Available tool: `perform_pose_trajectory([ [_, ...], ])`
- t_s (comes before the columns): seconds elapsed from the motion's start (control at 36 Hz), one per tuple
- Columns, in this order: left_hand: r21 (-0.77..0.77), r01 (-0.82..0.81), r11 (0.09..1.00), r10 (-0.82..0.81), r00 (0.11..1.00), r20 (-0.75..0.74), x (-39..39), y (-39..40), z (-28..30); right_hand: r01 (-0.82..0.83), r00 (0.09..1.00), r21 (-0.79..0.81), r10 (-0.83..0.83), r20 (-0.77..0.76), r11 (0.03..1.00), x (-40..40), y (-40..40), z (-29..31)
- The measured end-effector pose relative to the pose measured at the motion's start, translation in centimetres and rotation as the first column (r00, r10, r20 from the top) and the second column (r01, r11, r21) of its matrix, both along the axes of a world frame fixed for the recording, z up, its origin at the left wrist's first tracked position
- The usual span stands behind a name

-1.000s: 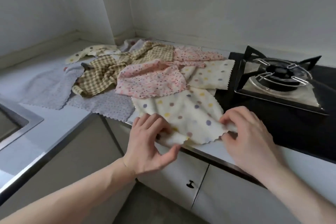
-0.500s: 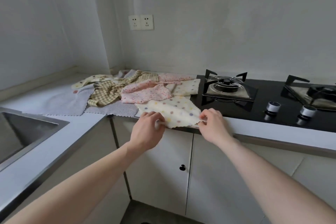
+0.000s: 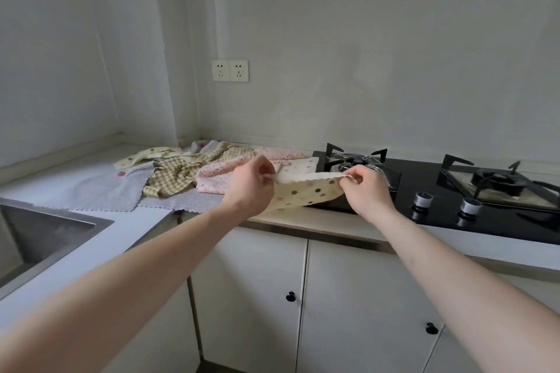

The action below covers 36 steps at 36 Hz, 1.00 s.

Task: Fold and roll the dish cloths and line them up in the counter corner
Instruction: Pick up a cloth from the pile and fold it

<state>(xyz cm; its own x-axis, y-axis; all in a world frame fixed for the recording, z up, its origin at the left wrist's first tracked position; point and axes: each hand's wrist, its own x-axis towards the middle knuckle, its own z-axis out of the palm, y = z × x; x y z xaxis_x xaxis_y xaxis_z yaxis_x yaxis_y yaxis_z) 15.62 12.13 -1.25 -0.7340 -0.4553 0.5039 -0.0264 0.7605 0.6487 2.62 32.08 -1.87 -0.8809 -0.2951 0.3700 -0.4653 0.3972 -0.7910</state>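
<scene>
Fingers (image 3: 268,175) of the left hand (image 3: 250,188) and of the right hand (image 3: 368,191) each pinched a near corner of the cream polka-dot dish cloth with a pinked edge (image 3: 306,194), raising that hem off the white desk (image 3: 318,222), probably to carry it forward for a first fold. Thin and limp, it sagged between them. Beyond the left fingers lay the unfolded heap: a pink speckled cloth (image 3: 216,175), a crumpled yellow gingham cloth (image 3: 172,174) and a flat grey cloth (image 3: 100,191). Beyond the right fingers sat the black glass hob (image 3: 454,188).

Both forearms are bare to the frame's lower edge, no sleeve showing; the left hand (image 3: 248,183) and right hand (image 3: 368,191) carry no visible rings, watch or gloves.
</scene>
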Motion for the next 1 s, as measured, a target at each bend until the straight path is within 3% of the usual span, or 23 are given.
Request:
perform_pose_trajectory([
  [0.11, 0.02, 0.066, 0.998, -0.066, 0.998, 0.0, 0.4, 0.2, 3.1, 0.009, 0.999, -0.035, -0.01, -0.052, 0.999, 0.5, 1.1, 3.6],
  [0.25, -0.273, 0.057, 0.96, -0.056, 0.998, 0.013, 0.7, 0.6, 6.5, 0.03, 0.989, -0.072, -0.04, -0.145, 0.997, 0.4, 2.7, 7.6],
  [0.31, -0.323, 0.011, 0.946, -0.018, 1.0, -0.019, 0.9, 0.9, 7.2, 0.031, 0.981, -0.073, -0.044, -0.189, 0.997, 0.4, 3.3, 8.7],
  [0.5, -0.148, 0.071, 0.986, -0.071, 0.997, 0.004, 0.9, 1.3, 7.8, 0.028, 0.98, -0.039, -0.035, -0.195, 0.999, 0.2, 5.7, 9.1],
  [0.72, -0.113, 0.033, 0.993, -0.013, 0.985, 0.174, -2.5, 0.1, 6.9, 0.035, 0.998, 0.099, -0.029, -0.062, 0.994, -2.9, 6.6, 6.6],
  [0.89, -0.11, -0.035, 0.993, 0.066, 0.954, 0.294, -6.0, -0.5, 6.0, 0.089, 0.993, 0.146, -0.075, -0.096, 0.985, -6.3, 5.8, 5.2],
  [1.0, 0.081, -0.052, 0.995, 0.022, 0.942, 0.335, -8.5, -1.0, 5.8, 0.137, 0.99, 0.111, -0.139, 0.008, 0.984, -8.5, 5.0, 4.7],
])
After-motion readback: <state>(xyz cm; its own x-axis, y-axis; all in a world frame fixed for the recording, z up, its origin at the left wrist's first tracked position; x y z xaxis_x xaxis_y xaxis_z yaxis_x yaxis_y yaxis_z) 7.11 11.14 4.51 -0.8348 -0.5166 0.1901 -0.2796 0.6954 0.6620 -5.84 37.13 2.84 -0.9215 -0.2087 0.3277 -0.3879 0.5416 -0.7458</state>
